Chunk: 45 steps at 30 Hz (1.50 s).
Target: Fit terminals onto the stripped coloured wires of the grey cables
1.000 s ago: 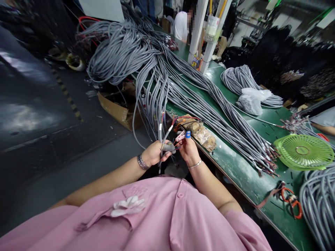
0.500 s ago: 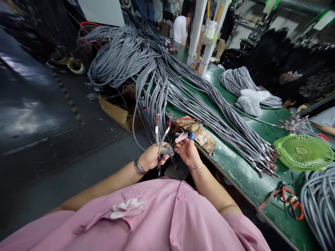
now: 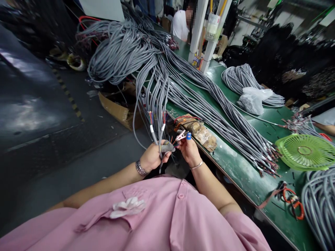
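My left hand [image 3: 153, 157] is closed around grey cables [image 3: 157, 137] whose far ends stand up with white bands and bare coloured wires. A grey covering [image 3: 166, 148] seems to wrap its thumb. Thin coloured wires [image 3: 172, 141] fan out between the hands. My right hand [image 3: 190, 152], a blue wrap [image 3: 188, 135] on one finger, is closed on a small pale pink two-armed tool [image 3: 181, 135] beside these wires. The tool's exact kind is unclear, and its tip is partly hidden among the wires.
Long grey cable bundles [image 3: 209, 96] lie along the green table [image 3: 235, 177]. Beside my right hand sits a taped brown block [image 3: 202, 134]. A green fan [image 3: 305, 150] and orange-handled scissors [image 3: 290, 198] are to the right. A cardboard box [image 3: 115, 109] stands below left; a person [image 3: 180, 26] is at the back.
The pale pink tool has turned in my right hand, and its two arms now show. The upright cable ends have shifted slightly left. My left hand keeps its hold.
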Motion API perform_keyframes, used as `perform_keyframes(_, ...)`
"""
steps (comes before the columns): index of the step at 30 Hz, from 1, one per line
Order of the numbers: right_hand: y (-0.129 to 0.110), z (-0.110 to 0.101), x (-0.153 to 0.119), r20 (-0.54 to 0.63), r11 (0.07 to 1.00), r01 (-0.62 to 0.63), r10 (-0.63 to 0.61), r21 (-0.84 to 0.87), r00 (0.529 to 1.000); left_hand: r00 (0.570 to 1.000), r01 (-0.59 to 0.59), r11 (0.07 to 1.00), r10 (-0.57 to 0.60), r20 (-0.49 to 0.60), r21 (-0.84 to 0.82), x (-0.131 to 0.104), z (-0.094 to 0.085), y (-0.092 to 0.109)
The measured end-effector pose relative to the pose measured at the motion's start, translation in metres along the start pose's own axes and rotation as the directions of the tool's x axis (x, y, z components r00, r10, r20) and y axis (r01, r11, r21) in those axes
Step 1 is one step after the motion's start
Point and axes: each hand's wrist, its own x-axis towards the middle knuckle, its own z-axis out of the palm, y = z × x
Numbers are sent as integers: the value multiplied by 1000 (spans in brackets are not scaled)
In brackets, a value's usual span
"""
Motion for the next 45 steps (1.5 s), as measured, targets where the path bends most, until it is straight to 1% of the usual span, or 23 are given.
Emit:
perform_keyframes(3,0,1,5,67,995,-72,68,63,995,1000,12,1000,-12,-5,-4,3,-1,-2)
perform_keyframes(5,-1,3,7,76,993,-86,80,84,994,1000,11,1000,-11,-7,-1,4,-2,-4)
perform_keyframes(10,1,8,9,-4,996,0,0,93,1000,999,28,1000,-28,-21,-8,7,-3,-6)
perform_keyframes(13,3,8,9,-6,994,22,-22,104,1000,999,33,999,-33,-21,10,8,-2,-7)
perform_keyframes(15,2,7,8,25,992,-5,2,123,1000,999,31,999,-31,-25,19,7,-1,-6)
perform_keyframes(17,-1,5,6,59,989,-58,51,138,997,999,21,1000,-20,-31,20,5,-1,-6)
perform_keyframes(20,-6,2,1,93,981,-130,118,147,989,999,-19,999,20,-25,32,-1,-2,-7)
perform_keyframes(22,-9,1,-2,103,979,-148,134,140,986,999,-46,998,47,-16,40,-6,-3,-9)
perform_keyframes(27,-10,1,-4,24,996,-50,48,80,999,992,-111,994,111,-59,8,-10,1,-13)
perform_keyframes(32,-2,-1,2,26,998,-46,45,40,999,988,-137,991,136,-77,-8,-8,6,-12)
perform_keyframes(33,0,-2,3,21,1000,-10,10,8,1000,988,-139,990,137,-74,-10,-7,7,-12)
perform_keyframes(35,6,-4,4,-9,987,120,-122,-102,993,987,-144,989,142,-71,-18,-6,7,-11)
perform_keyframes(37,10,-5,4,-38,939,253,-269,-233,962,987,-150,988,148,-67,-28,-4,6,-10)
perform_keyframes(38,12,-5,4,-44,917,290,-313,-275,949,987,-150,988,148,-64,-30,-4,5,-10)
perform_keyframes(39,13,-5,5,-41,910,299,-324,-287,945,988,-146,989,144,-59,-31,-3,4,-9)
perform_keyframes(41,12,-3,6,-17,946,246,-256,-213,967,990,-132,991,130,-55,-26,-2,3,-10)
perform_keyframes(43,10,0,8,17,988,139,-138,-69,990,992,-115,993,114,-56,-14,-1,3,-11)
perform_keyframes(45,7,3,10,25,996,59,-61,60,998,992,-107,994,107,-62,-2,-1,4,-13)
